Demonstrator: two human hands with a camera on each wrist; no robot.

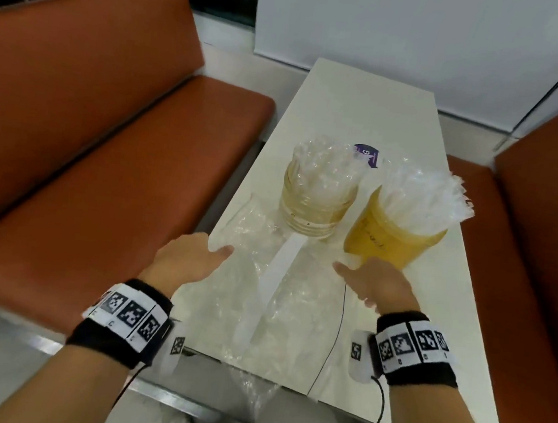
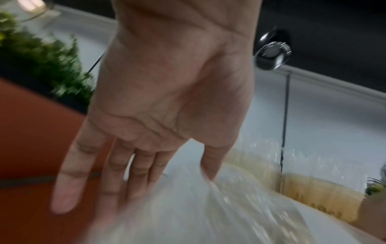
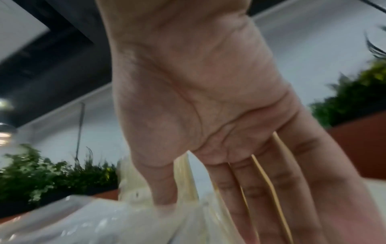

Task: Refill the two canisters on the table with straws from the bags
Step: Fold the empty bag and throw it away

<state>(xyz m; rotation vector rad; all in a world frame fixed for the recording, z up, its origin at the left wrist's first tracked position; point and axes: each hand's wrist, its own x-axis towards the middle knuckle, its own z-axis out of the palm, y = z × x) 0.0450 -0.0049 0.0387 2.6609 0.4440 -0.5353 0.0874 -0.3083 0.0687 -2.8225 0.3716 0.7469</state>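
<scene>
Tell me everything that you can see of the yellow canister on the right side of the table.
The yellow canister is a translucent round tub, plastic by its look, standing on the white table right of a paler canister. It is packed with clear-wrapped straws rising above its rim. Dark writing marks its side. The right hand is just before it; contact is unclear.

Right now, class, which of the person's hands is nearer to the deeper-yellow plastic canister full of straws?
Right. The right hand lies just in front of the deeper-yellow plastic canister, almost at its base. The left hand is across the clear plastic bag, nearer the table's left edge.
</scene>
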